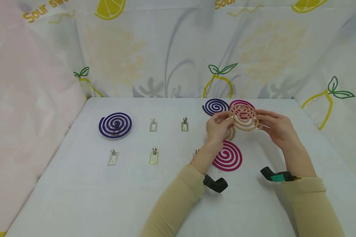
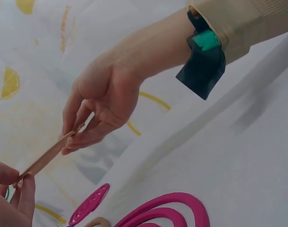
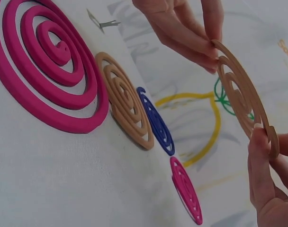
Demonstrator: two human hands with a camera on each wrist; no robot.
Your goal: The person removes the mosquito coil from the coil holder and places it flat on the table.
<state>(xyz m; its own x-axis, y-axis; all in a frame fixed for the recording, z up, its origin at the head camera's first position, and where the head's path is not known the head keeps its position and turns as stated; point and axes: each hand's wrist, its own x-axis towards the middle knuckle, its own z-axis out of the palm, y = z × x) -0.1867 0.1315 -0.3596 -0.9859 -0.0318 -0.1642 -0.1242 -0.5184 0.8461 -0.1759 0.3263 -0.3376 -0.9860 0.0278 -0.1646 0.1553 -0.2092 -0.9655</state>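
A tan mosquito coil (image 1: 245, 128) is held up above the right part of the table, tilted. My left hand (image 1: 216, 128) pinches its left edge between thumb and fingers. At the opposite edge, my right hand (image 1: 276, 128) grips it with the fingertips. The right wrist view shows the raised coil (image 3: 243, 99) nearly edge-on, an end of it jutting out by the right fingers. Below the hands lie a second tan coil (image 3: 127, 101), partly hidden by the left hand in the head view, and a magenta coil (image 1: 229, 158).
Behind the hands lie a dark blue coil (image 1: 216, 107) and another magenta coil (image 1: 240, 102). On the left, a dark blue coil (image 1: 115, 124) appears to sit on a stand. Several small metal stands, including a gold one (image 1: 154, 158), lie between. Printed cloth (image 1: 178, 49) hangs at the back.
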